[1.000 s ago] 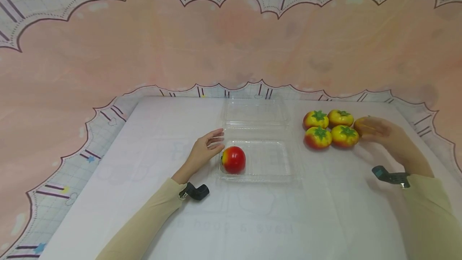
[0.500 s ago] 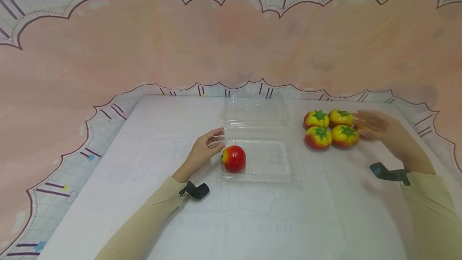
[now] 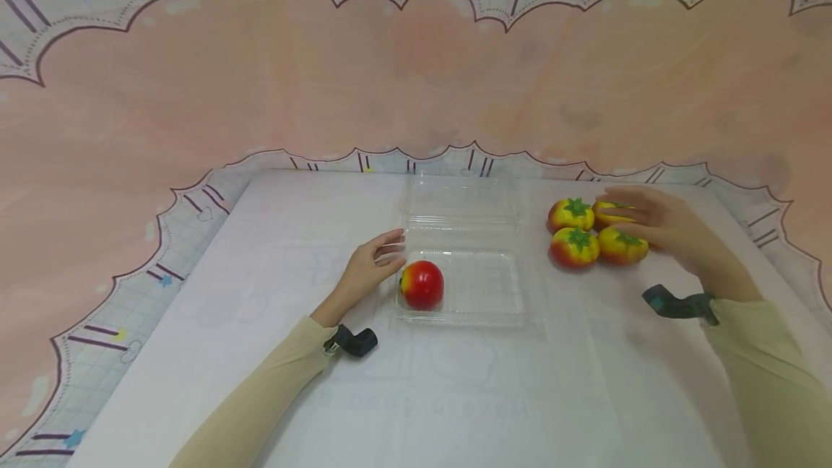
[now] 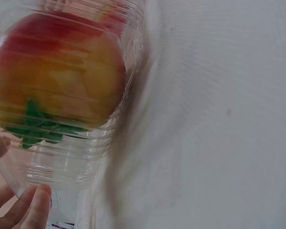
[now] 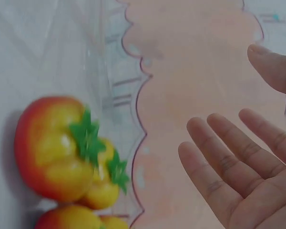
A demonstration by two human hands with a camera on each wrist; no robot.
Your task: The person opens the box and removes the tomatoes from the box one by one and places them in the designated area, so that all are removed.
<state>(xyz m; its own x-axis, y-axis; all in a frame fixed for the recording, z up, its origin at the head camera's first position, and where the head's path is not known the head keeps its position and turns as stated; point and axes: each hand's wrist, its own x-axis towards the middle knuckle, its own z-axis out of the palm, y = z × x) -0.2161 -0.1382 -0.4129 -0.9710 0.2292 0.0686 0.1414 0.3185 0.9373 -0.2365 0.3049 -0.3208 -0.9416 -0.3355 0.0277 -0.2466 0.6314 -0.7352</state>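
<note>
In the head view a clear plastic clamshell box (image 3: 481, 284) lies with its lid (image 3: 463, 201) folded back. One red and yellow toy persimmon (image 3: 422, 285) sits at the left end of its base. My left hand (image 3: 365, 271) is at the box's left edge, and in the left wrist view its thumb and fingers (image 4: 35, 205) pinch the rim. Over the back right of a cluster of yellow-red persimmons (image 3: 575, 248) hovers my right hand (image 3: 663, 226), fingers extended and holding nothing. It partly covers the back right persimmon (image 3: 604, 214) and hides whatever lies beneath the palm.
A white sheet (image 3: 292, 237) covers the table. Behind it hangs a peach and white patterned cloth (image 3: 416, 78), which also runs down the left and right edges. Each wrist carries a dark camera mount (image 3: 354, 341).
My right hand has moved left, from the rightmost persimmon to over the back right one of the cluster. The left hand and the box have stayed in place.
</note>
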